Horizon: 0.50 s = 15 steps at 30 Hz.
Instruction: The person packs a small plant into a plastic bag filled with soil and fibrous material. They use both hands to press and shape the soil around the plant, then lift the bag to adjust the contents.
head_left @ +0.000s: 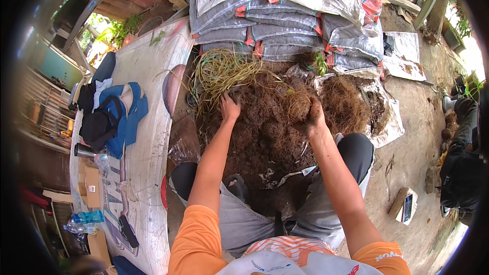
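Note:
My right hand [316, 114] grips the right side of a roundish brown root clump [298, 106], thumb and fingers pressed to its edge. At the lower edge of a tangle of long yellow-green stems [221, 74], my left hand [230, 107] is closed, its fingertips partly hidden by something dark that I cannot make out. Under both hands spreads a heap of dark soil and matted roots [265, 132]. Another bushy mass of brown roots [346, 104] lies right of my right hand, on a pale sack [389, 117].
Stacked grey sacks [285, 33] rise behind the heap. Along the left runs a pale board [147, 173] bearing a blue bag [130, 114], bottles and a cardboard box [91, 186]. A phone [407, 208] rests on a block at right, near another person's dark-clothed leg [461, 127].

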Each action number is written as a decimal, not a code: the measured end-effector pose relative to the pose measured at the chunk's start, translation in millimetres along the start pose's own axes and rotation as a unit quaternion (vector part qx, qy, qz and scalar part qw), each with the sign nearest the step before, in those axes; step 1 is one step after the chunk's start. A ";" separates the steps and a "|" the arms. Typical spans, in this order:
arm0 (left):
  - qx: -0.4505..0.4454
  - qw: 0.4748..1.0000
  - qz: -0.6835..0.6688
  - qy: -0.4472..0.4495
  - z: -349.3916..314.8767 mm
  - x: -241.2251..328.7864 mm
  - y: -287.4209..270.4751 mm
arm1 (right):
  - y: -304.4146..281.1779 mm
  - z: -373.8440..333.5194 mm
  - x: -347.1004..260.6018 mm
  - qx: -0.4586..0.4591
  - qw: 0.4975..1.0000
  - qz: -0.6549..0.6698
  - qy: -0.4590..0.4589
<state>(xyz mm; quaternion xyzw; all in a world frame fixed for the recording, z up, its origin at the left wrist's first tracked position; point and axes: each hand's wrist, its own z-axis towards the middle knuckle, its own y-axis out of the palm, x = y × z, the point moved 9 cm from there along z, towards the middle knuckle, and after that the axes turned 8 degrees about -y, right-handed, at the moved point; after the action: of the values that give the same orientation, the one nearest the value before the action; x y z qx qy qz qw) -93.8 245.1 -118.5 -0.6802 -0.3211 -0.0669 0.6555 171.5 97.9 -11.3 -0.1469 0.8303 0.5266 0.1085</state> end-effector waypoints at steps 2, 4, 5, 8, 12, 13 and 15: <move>0.005 0.979 0.095 0.180 -14.5 24.2 3.3 | 2.2 2.8 6.7 -0.009 1.000 0.006 0.011; -0.024 0.946 0.175 0.272 -32.1 34.7 17.8 | 4.7 8.6 8.2 -0.041 0.999 0.025 0.017; -0.056 0.937 0.208 0.276 -38.9 34.9 28.0 | 3.1 8.6 9.0 -0.031 0.999 0.026 0.018; -0.167 0.921 0.275 0.219 -49.1 28.8 53.8 | 1.7 4.9 9.6 -0.012 0.999 0.028 0.015; -0.197 0.931 0.258 0.165 -62.6 26.7 61.9 | 0.9 5.0 5.1 -0.021 0.999 0.031 0.005; -0.197 0.927 0.271 0.169 -66.3 27.7 61.8 | 1.9 4.7 3.6 -0.023 0.999 0.032 0.003; -0.199 0.923 0.272 0.186 -72.2 28.1 62.4 | 3.1 2.9 0.6 -0.019 1.000 0.023 -0.001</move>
<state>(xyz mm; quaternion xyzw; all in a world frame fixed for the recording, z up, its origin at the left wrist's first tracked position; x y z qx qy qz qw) -15.2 191.5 -147.6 -0.8329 0.0242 -0.0737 0.5480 169.8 101.7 -10.1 -0.1299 0.8232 0.5446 0.0942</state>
